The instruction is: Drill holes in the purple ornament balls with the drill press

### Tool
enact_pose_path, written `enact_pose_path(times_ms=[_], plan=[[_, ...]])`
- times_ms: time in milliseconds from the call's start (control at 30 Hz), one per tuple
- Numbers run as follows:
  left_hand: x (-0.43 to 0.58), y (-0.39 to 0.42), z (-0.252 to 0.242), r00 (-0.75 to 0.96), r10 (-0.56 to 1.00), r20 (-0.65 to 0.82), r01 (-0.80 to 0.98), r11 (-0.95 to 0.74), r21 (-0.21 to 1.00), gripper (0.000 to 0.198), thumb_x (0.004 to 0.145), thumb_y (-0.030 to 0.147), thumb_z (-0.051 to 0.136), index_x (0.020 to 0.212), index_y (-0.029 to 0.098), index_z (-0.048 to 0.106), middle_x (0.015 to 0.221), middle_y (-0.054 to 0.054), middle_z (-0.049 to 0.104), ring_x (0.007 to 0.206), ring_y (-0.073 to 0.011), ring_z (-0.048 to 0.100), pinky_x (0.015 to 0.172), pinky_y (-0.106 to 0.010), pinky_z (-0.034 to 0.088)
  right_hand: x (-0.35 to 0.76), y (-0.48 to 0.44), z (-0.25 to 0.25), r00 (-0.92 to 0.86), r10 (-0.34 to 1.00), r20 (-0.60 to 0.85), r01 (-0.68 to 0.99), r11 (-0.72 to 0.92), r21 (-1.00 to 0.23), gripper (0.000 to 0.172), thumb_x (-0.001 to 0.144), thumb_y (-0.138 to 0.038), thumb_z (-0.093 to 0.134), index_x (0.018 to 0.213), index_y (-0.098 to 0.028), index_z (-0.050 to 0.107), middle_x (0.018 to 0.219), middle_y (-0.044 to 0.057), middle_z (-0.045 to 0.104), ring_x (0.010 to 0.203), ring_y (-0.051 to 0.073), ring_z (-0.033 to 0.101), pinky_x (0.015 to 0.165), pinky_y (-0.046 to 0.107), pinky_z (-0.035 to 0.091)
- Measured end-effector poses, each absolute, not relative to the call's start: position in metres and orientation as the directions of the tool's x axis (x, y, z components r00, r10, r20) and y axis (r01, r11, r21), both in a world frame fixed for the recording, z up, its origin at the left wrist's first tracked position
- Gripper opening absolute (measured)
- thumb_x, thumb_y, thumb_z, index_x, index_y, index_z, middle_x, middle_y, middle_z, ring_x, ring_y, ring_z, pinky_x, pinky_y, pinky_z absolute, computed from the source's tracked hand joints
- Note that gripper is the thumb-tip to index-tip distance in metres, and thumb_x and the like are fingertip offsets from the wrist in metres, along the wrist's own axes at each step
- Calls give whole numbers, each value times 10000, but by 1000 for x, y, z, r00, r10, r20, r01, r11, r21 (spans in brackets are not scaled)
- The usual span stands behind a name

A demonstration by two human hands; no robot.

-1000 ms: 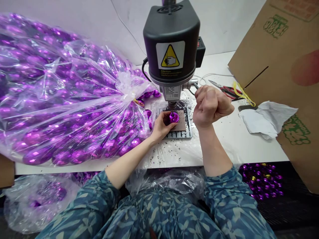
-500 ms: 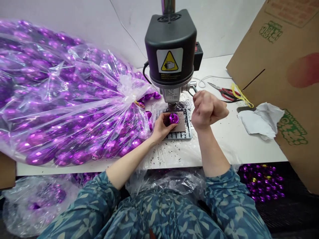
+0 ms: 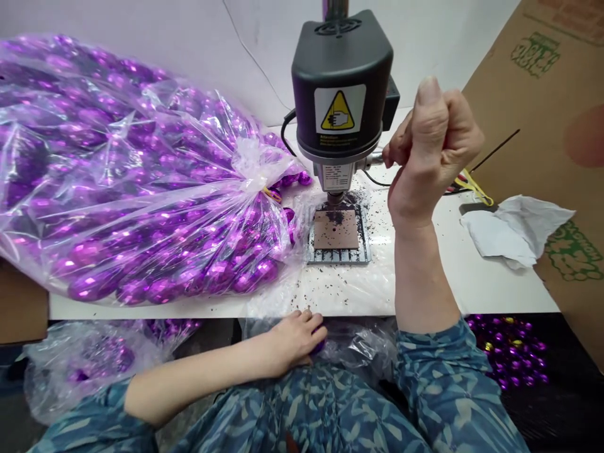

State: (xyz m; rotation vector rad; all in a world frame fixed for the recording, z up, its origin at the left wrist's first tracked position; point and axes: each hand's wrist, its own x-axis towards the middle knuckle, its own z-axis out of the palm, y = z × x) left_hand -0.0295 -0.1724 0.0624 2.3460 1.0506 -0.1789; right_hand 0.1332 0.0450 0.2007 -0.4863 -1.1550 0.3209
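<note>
The fingers (image 3: pixel 399 143) of the right hand (image 3: pixel 431 154) are curled into a tight fist around what looks like the end of a side lever (image 3: pixel 376 159) on the drill press (image 3: pixel 342 82), with the thumb pointing up. The hand hides most of the lever. The forearm rises almost upright from the edge of the tabletop (image 3: pixel 476 289), which brings the hand level with the lever.

The left hand (image 3: pixel 295 343) lies low by the person's lap, below the tabletop edge. Its fingers (image 3: pixel 302 321) are closed over a purple bauble (image 3: pixel 321 346), which shows only as a sliver and is held well away from the drill.

Directly under the drill's spindle, a brown square pad (image 3: pixel 336 229) with a small central hole sits on a metal grid plate (image 3: pixel 337 255), with dark shavings (image 3: pixel 363 280) scattered around it. To the left, a clear plastic bag (image 3: pixel 141 189), tied at the neck, holds many purple baubles (image 3: pixel 94 283), close to the left arm's side of the tabletop. Crumpled white paper (image 3: pixel 514 233) lies to the right, against a cardboard sheet (image 3: pixel 542 94).
</note>
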Motion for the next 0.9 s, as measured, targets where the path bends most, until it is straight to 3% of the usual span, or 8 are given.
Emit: enact_pose_path(times_ms=[133,267,433,533,600,667,767,900], plan=[[-46,-162,60,741,662,-109,631,-632,450,314,952,406,722,1188,216,639,1077,-109,719,950,-272,708,802,-393,584,134,47,198,371,485,792,59,839,-541,625,908,-784,473,656,-245,278,516,-62,307,426,77,298,425,286,310],[-74,-76,78,375,881,288,747,-472,469,327,1042,127,383,1185,231,658,1032,-99,720,987,-249,681,923,-440,580,136,49,195,364,491,791,32,843,-538,596,929,-734,522,667,-241,311,542,-59,336,447,74,342,439,275,316],[-87,28,93,115,993,6,993,-115,8,342,908,37,504,1197,90,680,1216,-234,698,1246,-393,606,1083,-541,492,137,50,195,348,508,788,-9,843,-538,592,933,-718,546,661,-241,325,537,-65,314,445,83,381,456,275,375],[-88,47,96,116,978,-171,990,-128,-61,327,865,56,574,1165,108,695,1159,-225,714,1240,-423,610,1034,-547,504,136,49,196,366,499,785,-35,851,-524,597,920,-718,571,650,-244,328,514,-68,307,424,86,355,435,282,363],[-92,42,100,145,985,-96,986,-137,90,348,866,118,631,1209,145,684,1162,-188,711,1198,-396,629,1028,-538,506,135,48,196,380,492,783,-48,856,-514,604,909,-732,574,647,-246,330,503,-71,306,416,84,332,428,284,350],[-94,27,108,147,986,77,902,-166,398,400,893,220,669,1291,187,649,1159,-132,706,1117,-324,658,1013,-495,524,134,47,197,383,495,780,-51,854,-517,605,904,-743,569,648,-247,335,501,-73,313,419,81,328,433,284,346],[-89,-7,120,29,982,188,486,-179,856,418,944,343,659,1346,240,604,1103,-69,714,977,-219,686,893,-384,573,134,45,198,389,490,780,-79,861,-502,607,890,-738,585,641,-245,334,499,-83,304,406,64,292,427,279,320],[-66,-38,116,29,999,-32,-139,35,990,380,916,389,712,1236,221,593,1078,-59,730,861,-165,712,763,-313,603,133,45,200,407,480,777,-112,870,-479,622,861,-744,611,628,-242,327,485,-95,298,385,52,261,406,278,289]])
